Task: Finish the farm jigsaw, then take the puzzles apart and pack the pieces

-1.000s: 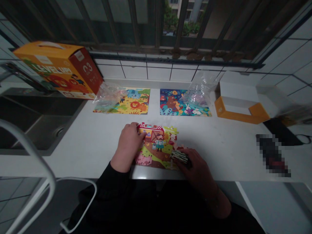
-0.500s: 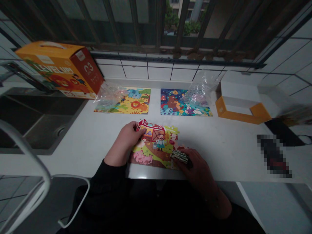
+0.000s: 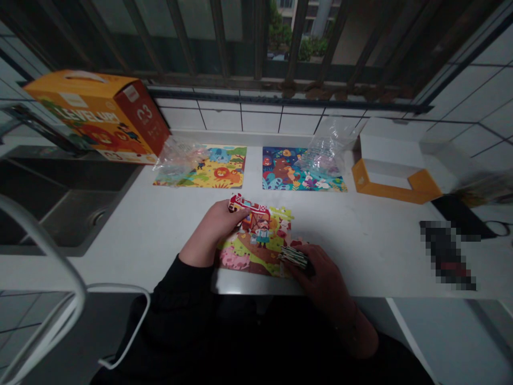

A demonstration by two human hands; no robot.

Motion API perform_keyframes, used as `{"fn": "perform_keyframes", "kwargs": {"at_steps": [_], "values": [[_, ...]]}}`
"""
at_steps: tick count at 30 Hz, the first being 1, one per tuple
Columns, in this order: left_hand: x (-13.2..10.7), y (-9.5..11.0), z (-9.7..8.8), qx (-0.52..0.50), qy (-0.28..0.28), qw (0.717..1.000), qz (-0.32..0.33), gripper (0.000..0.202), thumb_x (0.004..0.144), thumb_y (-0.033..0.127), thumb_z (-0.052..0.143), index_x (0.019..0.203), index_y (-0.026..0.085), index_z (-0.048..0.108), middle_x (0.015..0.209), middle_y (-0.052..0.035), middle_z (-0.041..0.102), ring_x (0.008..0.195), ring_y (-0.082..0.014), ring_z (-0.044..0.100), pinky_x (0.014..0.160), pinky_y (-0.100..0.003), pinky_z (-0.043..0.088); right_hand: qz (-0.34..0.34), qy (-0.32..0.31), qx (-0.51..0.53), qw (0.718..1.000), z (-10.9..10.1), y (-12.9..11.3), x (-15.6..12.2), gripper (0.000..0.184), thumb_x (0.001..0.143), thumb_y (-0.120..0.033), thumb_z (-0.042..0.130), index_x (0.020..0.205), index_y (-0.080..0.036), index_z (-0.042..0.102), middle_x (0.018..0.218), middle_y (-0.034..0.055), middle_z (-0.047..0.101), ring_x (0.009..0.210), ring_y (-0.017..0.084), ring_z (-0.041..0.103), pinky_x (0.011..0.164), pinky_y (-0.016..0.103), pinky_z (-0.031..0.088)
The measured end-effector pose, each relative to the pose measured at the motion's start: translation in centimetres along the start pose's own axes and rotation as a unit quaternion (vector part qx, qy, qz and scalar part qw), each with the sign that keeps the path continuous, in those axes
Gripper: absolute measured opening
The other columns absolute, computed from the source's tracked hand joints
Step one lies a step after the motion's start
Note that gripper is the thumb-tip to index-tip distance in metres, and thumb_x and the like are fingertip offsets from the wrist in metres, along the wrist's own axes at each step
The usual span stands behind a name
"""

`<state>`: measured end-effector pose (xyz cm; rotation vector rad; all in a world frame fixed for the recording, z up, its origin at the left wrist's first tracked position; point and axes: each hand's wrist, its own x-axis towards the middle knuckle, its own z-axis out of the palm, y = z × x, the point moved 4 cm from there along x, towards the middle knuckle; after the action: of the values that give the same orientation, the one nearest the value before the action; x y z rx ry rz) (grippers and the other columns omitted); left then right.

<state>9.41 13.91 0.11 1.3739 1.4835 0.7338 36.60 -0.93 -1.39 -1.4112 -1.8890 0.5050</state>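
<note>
A farm jigsaw puzzle (image 3: 260, 240) with a barn, a farmer, a pink pig and a cow lies near the counter's front edge. My left hand (image 3: 222, 224) is closed at its upper left corner, the thumb over the red barn and the other fingers curled along the edge. Whether a loose piece is under that thumb cannot be made out. At the lower right of the puzzle, my right hand (image 3: 320, 272) grips a stack of puzzle pieces (image 3: 293, 256), their edges facing left. This hand and the stack cover part of the puzzle's right side.
Behind are a lion picture sheet (image 3: 224, 174) and a night-forest sheet (image 3: 284, 171), each partly under clear plastic (image 3: 326, 152). An orange box (image 3: 100, 117) stands by the sink (image 3: 48, 214). An opened orange-and-white box (image 3: 395, 184) and a blurred dark object (image 3: 447, 256) are right.
My left hand has slid slightly right and the thumb reaches farther over the barn. The right hand keeps the stack in about the same place. The view has shifted slightly.
</note>
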Motion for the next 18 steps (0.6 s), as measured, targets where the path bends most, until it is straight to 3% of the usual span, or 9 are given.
{"fn": "perform_keyframes", "kwargs": {"at_steps": [4,11,14,18], "values": [[0.2,0.1,-0.3,0.062,0.015,0.998,0.003,0.031,0.084,0.046,0.075,0.095,0.018,0.08,0.091,-0.0115,0.084,0.08,-0.0272,0.075,0.069,-0.034,0.055,-0.003,-0.004,-0.006,1.0,0.1,0.1,-0.1,0.027,0.104,-0.042,0.074,0.125,-0.027,0.068,0.123,0.01,0.078,0.117,0.031,0.075,0.102,0.049,0.062],[-0.3,1.0,-0.9,0.035,0.051,0.997,0.039,0.033,0.086,0.05,0.076,0.096,0.019,0.081,0.097,-0.0106,0.085,0.087,-0.0267,0.076,0.069,-0.032,0.055,0.006,0.005,0.003,1.0,-0.1,0.0,-0.1,0.026,0.103,-0.043,0.073,0.124,-0.027,0.069,0.122,0.0112,0.079,0.114,0.031,0.076,0.098,0.048,0.064],[-1.1,2.2,-0.8,-0.006,0.047,0.998,0.042,0.035,0.086,0.051,0.08,0.098,0.019,0.082,0.097,-0.0092,0.085,0.089,-0.0262,0.077,0.07,-0.032,0.056,0.005,0.004,0.008,1.0,-0.1,0.0,-0.1,0.026,0.103,-0.042,0.074,0.124,-0.027,0.069,0.124,0.0108,0.079,0.116,0.03,0.076,0.099,0.046,0.064],[-2.4,3.8,0.3,-0.144,0.004,0.989,0.018,0.04,0.083,0.053,0.084,0.105,0.019,0.081,0.101,-0.009,0.085,0.09,-0.0263,0.078,0.079,-0.036,0.063,-0.001,0.008,0.006,1.0,-0.1,0.0,-0.1,0.027,0.103,-0.041,0.075,0.124,-0.026,0.069,0.123,0.0104,0.079,0.115,0.03,0.075,0.1,0.046,0.064]]}}
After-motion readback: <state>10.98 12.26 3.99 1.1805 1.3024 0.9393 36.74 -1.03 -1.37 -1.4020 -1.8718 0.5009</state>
